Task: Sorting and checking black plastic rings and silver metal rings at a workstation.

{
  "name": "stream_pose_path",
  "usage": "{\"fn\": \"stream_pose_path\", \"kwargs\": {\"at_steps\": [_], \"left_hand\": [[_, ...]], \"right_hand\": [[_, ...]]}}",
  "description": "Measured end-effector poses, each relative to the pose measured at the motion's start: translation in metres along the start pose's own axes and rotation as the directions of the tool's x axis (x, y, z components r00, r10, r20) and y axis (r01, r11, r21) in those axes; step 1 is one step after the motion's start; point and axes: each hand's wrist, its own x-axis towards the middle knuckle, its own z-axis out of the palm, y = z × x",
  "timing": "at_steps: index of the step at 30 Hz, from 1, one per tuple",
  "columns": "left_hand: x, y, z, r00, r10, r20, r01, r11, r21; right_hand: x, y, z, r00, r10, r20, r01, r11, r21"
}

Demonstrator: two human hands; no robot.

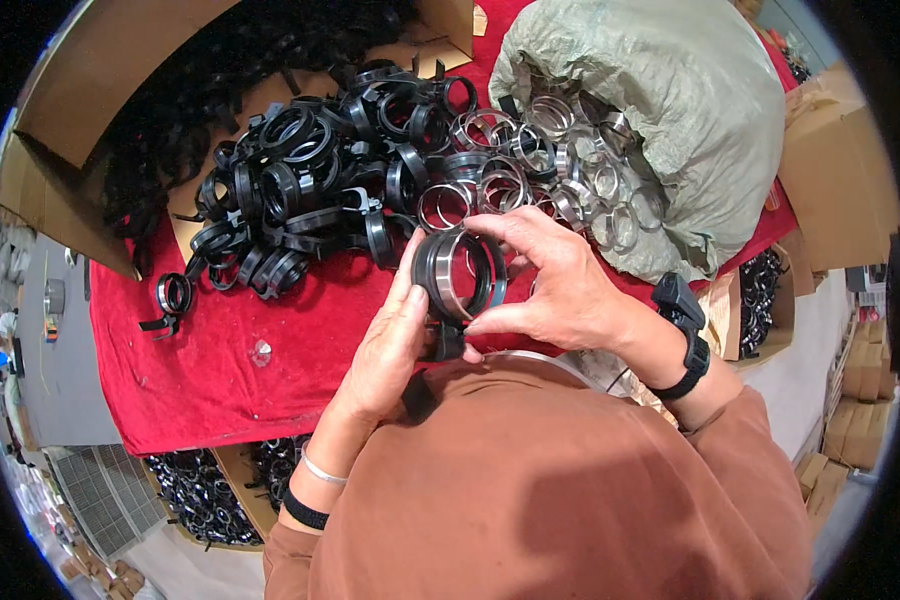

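Note:
Between my two hands is a black plastic ring (425, 266) with a shiny metal ring (454, 278) set against it, both held up over the near edge of the table. My left hand (394, 335) presses along the black ring's left side, its fingers partly hidden behind it. From the right, my right hand (538, 268) grips the metal ring, thumb below and fingers above. A heap of black plastic rings with tabs (300, 185) lies just beyond my hands. To its right, several loose metal rings (500, 185) spill from a pale woven sack (670, 110).
A red cloth (200, 370) covers the table. At the back left, an open cardboard box (80, 90) holds more black rings. One ringed piece (173, 293) lies apart on the left. Below the table's edge stand boxes of black parts (205, 495). Another carton (840, 170) is at the right.

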Motion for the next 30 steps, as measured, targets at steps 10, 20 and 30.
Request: {"fn": "stream_pose_path", "kwargs": {"at_steps": [10,20,30], "left_hand": [[-0.001,-0.002,-0.001,1.0,-0.015,-0.026,0.02,0.978,0.208],[-0.019,-0.023,-0.002,0.982,0.089,-0.169,-0.031,0.948,0.318],[-0.045,-0.018,-0.089,0.826,0.454,-0.335,-0.076,0.678,0.731]], "right_hand": [[0.002,0.002,0.015,0.998,0.037,-0.045,-0.035,0.998,0.046],[0.004,0.027,0.049,0.799,0.597,0.076,-0.568,0.707,0.422],[0.032,0.035,0.102,0.765,0.614,0.196,-0.622,0.624,0.473]]}}
